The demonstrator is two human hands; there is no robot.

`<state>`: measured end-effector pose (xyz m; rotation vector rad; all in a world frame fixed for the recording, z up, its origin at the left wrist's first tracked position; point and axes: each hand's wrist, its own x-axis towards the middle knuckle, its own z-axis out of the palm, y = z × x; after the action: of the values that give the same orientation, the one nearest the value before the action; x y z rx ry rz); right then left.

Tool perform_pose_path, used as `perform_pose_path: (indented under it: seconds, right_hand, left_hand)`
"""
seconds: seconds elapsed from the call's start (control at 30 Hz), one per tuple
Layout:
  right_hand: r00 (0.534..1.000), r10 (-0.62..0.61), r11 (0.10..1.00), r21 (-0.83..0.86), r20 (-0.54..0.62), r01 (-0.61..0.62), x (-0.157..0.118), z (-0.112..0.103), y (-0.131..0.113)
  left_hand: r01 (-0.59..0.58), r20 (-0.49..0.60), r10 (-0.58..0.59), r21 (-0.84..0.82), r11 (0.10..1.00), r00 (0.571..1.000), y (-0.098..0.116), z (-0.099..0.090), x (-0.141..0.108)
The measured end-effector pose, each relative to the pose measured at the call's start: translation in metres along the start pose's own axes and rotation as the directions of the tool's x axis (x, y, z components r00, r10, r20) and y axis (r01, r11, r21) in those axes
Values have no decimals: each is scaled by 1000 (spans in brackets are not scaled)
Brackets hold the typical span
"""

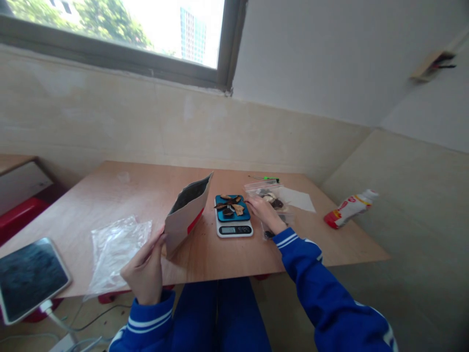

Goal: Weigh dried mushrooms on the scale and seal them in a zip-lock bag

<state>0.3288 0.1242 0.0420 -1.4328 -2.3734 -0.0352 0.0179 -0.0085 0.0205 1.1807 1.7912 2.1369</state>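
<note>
Left hand [144, 266] and right hand [266, 213] at a digital kitchen scale [233, 229], the landmark for all positions here, on a plywood table [128, 186]. To the left of the scale, the left hand has the foil-lined paper pouch [187, 213] with a red stripe, its fingers and thumb pressed together on the lower edge, pinching the pouch with its dark-lined mouth tilted up toward the scale. The pouch should be light and semi-stiff, best taken by its thicker side edges so that the mouth stays open. Dried pieces [230, 205] lie heaped on the scale's blue tray [232, 208]; they look light and brittle and are best lifted singly by their thickest part. To the right of the scale, the right hand rests on a clear zip bag [266, 191] holding more dark and pale dried pieces [271, 198], its fingers lightly curled; whether they pinch the soft, slippery film cannot be told. A crumpled plastic bag [117, 254] and a tablet [31, 276] lie left of the scale; a sheet of white paper [296, 199] and a plastic bottle [350, 209] lie right of it.
</note>
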Motion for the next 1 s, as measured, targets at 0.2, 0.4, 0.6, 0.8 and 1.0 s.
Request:
perform_pose_path:
  seconds: [0.2,0.4,0.6,0.8,1.0]
  right_hand:
    - [999,18,977,211,-47,-7,-2,13,6]
    - [976,194,892,433,-100,-133,-12,5,16]
    - [945,326,772,581,-15,-257,-12,18,14]
    - [931,364,750,588,13,-301,-6,28,16]
    - [922,387,753,574,8,-321,-8,35,18]
  left_hand:
    - [28,-19,-28,3,1000,999,-1,0,1]
    - [84,-40,-84,4,996,996,-9,1,1]
    - [90,-35,-89,18,996,995,-11,0,3]
    - [91,-25,-91,7,996,996,-9,0,4]
    - [90,-11,-90,0,996,996,-8,0,4]
